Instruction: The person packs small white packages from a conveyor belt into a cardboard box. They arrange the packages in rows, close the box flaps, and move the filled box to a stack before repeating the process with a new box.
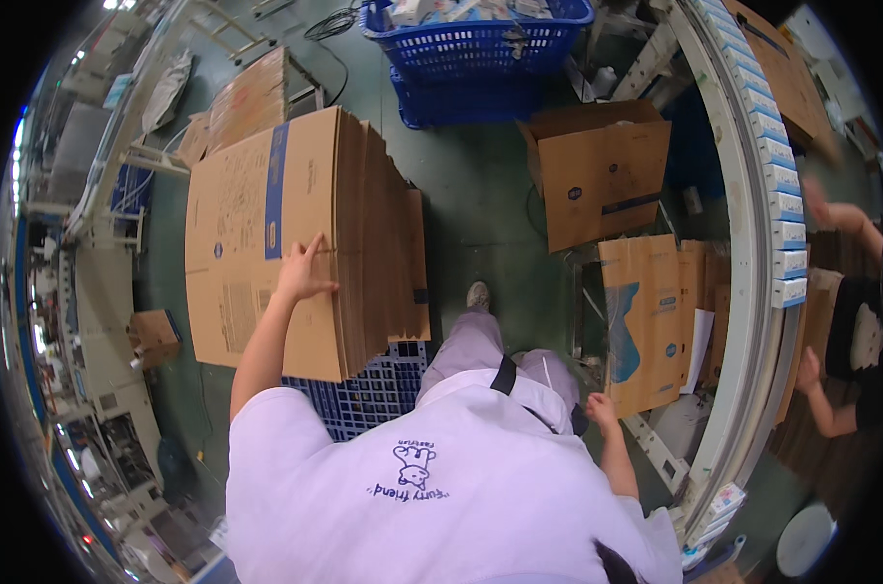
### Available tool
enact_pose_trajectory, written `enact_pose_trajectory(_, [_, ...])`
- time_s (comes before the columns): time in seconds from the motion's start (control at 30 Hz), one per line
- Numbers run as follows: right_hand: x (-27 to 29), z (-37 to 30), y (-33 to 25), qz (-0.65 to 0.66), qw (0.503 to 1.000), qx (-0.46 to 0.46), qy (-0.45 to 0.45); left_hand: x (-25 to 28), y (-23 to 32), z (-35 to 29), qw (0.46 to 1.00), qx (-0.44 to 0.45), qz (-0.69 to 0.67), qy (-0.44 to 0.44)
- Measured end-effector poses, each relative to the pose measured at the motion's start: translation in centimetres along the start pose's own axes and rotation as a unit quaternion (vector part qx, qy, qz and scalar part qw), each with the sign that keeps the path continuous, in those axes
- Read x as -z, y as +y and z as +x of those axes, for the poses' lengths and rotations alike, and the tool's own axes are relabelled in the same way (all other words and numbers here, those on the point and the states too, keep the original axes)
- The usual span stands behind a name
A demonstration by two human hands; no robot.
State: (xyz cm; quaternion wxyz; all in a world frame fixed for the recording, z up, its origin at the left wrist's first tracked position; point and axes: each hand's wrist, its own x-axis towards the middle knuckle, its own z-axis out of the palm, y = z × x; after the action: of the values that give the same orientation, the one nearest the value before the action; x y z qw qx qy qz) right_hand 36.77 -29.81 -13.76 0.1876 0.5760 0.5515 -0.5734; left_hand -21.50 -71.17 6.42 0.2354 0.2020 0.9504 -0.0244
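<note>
To my left stands a thick stack of flattened cardboard cartons, brown with a blue stripe, its layered edges facing right. My left hand lies on the top carton close to that edge, thumb and fingers spread apart. Under the stack shows a blue plastic pallet. My right hand hangs low by my right side with its fingers curled in, and nothing shows in it. Beside it, more flat cardboard sheets lean upright against a frame.
An open carton sits ahead on the right. Blue crates with small packages stand at the far end. A conveyor rail carrying a row of small white-blue boxes runs along the right. Beyond it are another person's arms.
</note>
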Motion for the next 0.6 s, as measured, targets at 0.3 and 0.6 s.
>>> enact_pose_trajectory(0.3, [1.1, 1.1, -3.0, 0.074, 0.993, -0.081, 0.037, 7.9, -4.3, -1.8, 0.948, 0.061, 0.033, 0.31])
enact_pose_trajectory(0.6, [0.2, -10.7, -35.6, -0.144, 0.746, 0.573, 0.308, 23.4, 16.3, -10.9, 0.936, -0.221, 0.054, 0.268])
